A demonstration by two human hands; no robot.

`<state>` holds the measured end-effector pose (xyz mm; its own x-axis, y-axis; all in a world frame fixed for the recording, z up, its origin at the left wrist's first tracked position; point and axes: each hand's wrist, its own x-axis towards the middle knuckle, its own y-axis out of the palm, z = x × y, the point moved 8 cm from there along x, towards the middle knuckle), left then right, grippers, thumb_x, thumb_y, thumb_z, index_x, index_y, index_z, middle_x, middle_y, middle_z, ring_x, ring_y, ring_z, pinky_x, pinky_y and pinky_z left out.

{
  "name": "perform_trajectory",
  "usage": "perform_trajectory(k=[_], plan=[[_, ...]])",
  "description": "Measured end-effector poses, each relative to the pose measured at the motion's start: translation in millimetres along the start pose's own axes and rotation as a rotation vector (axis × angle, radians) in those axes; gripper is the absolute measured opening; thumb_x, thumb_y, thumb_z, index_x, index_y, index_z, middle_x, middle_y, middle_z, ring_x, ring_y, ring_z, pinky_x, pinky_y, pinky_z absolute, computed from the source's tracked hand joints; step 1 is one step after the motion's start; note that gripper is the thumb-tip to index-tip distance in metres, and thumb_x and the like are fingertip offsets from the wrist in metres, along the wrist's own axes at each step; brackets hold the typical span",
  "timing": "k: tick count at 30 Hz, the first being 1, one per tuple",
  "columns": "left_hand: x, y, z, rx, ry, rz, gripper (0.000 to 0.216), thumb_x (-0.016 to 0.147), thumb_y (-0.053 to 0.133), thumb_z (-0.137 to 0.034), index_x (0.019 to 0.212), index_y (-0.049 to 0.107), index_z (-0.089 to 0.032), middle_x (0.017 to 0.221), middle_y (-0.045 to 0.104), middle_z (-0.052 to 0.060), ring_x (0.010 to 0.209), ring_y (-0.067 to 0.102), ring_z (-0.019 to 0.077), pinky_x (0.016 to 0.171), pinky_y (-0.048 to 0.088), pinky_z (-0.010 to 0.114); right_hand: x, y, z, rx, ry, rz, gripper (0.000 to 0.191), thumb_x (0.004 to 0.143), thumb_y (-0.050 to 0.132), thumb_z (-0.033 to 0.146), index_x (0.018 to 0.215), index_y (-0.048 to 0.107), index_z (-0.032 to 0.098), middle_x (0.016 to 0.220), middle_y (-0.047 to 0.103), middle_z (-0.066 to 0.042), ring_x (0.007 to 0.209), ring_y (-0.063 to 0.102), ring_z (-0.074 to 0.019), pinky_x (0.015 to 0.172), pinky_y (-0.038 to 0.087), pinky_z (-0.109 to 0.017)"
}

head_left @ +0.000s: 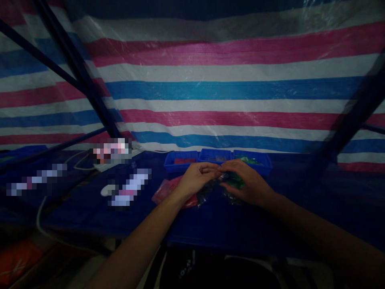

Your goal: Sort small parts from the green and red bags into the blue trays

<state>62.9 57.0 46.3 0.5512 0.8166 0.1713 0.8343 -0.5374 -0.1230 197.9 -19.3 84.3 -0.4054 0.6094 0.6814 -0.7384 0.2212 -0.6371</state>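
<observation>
My left hand has its fingers bent and pressed together, with the fingertips meeting those of my right hand above the table. Something small and shiny sits at the fingertips, too dark to make out. The right fingers are curled round, with the thumb lower. Just behind that thumb a green packet shows partly, half covered by the hand. Under my left hand lies a red plastic packet, and beside it is some crinkled clear plastic.
Three blue trays stand along the back: the left tray holds red pieces, the middle tray clear packets, the right tray green packets. A white oval object and a power strip with cables lie leftward. Dark blue frame bars rise beside striped sheeting.
</observation>
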Motion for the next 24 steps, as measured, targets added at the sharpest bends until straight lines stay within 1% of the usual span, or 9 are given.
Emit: perform_trajectory(k=[2,3,6,8,11,15,17,21,24], plan=[[0.9,-1.9,0.3,0.017,0.018,-0.016,0.023,0.081,0.078,-0.027,0.102,0.073,-0.017,0.101,0.078,0.01,0.089,0.073,0.0191,0.081,0.057,0.033,-0.7,-1.2,2.1,0.032,0.018,-0.018,0.044,0.085,0.074,0.029,0.127,0.06,0.032,0.124,0.069,-0.007,0.12,0.061,-0.03,0.104,0.048,-0.052],[0.8,-1.3,-0.3,0.025,0.027,-0.014,0.025,0.082,0.077,-0.028,0.104,0.071,-0.018,0.102,0.078,0.01,0.09,0.074,0.0193,0.08,0.057,0.032,-1.3,-3.3,2.3,0.048,0.032,-0.047,0.04,0.086,0.073,0.03,0.124,0.061,0.031,0.122,0.07,-0.007,0.119,0.062,-0.0296,0.103,0.049,-0.051],[-1.4,2.5,-5.8,0.062,0.068,-0.02,0.036,0.084,0.076,-0.03,0.116,0.062,-0.019,0.101,0.078,0.009,0.086,0.074,0.0187,0.075,0.056,0.03,-4.0,-11.9,-2.6,0.061,0.111,-0.175,0.022,0.09,0.069,0.03,0.112,0.066,0.029,0.11,0.072,-0.007,0.106,0.066,-0.0275,0.094,0.053,-0.047],[-4.5,5.0,-12.5,0.118,0.111,-0.04,0.042,0.085,0.075,-0.029,0.122,0.056,-0.021,0.102,0.078,0.008,0.086,0.074,0.0185,0.075,0.056,0.03,-5.8,-14.0,-9.7,0.063,0.183,-0.219,0.018,0.091,0.069,0.031,0.108,0.067,0.029,0.105,0.073,-0.007,0.097,0.069,-0.0262,0.089,0.055,-0.045],[-9.8,9.2,-22.0,0.24,0.166,-0.052,0.041,0.088,0.072,-0.024,0.124,0.054,-0.022,0.101,0.078,0.006,0.089,0.074,0.0184,0.08,0.055,0.032,-6.9,-8.0,-21.5,0.139,0.275,-0.188,0.022,0.089,0.072,0.034,0.11,0.068,0.028,0.107,0.075,-0.006,0.09,0.071,-0.0251,0.087,0.057,-0.045],[-13.9,9.9,-28.0,0.355,0.195,-0.068,0.04,0.089,0.07,-0.022,0.125,0.054,-0.023,0.099,0.078,0.004,0.088,0.074,0.0184,0.079,0.054,0.031,-9.1,-0.8,-34.0,0.288,0.362,-0.183,0.02,0.086,0.075,0.035,0.104,0.072,0.027,0.105,0.076,-0.005,0.091,0.073,-0.0247,0.086,0.059,-0.044],[-14.6,9.6,-30.1,0.383,0.207,-0.078,0.039,0.089,0.07,-0.023,0.124,0.055,-0.023,0.098,0.079,0.004,0.087,0.074,0.0182,0.079,0.054,0.031,-10.1,0.9,-38.4,0.349,0.396,-0.202,0.021,0.084,0.077,0.036,0.102,0.072,0.026,0.104,0.077,-0.006,0.093,0.073,-0.0245,0.088,0.06,-0.044],[-15.3,8.3,-36.3,0.418,0.239,-0.116,0.038,0.088,0.072,-0.025,0.121,0.055,-0.023,0.095,0.079,0.002,0.085,0.074,0.0181,0.081,0.053,0.032,-10.6,2.8,-44.0,0.487,0.452,-0.231,0.03,0.081,0.079,0.038,0.104,0.069,0.022,0.101,0.076,-0.008,0.094,0.074,-0.0242,0.091,0.06,-0.044],[-16.1,8.1,-40.7,0.43,0.261,-0.127,0.037,0.088,0.071,-0.023,0.122,0.056,-0.023,0.097,0.079,0.002,0.088,0.074,0.0178,0.084,0.052,0.032,-10.4,2.3,-46.2,0.528,0.479,-0.244,0.031,0.08,0.08,0.039,0.103,0.068,0.021,0.101,0.076,-0.009,0.094,0.074,-0.0234,0.089,0.061,-0.042]])
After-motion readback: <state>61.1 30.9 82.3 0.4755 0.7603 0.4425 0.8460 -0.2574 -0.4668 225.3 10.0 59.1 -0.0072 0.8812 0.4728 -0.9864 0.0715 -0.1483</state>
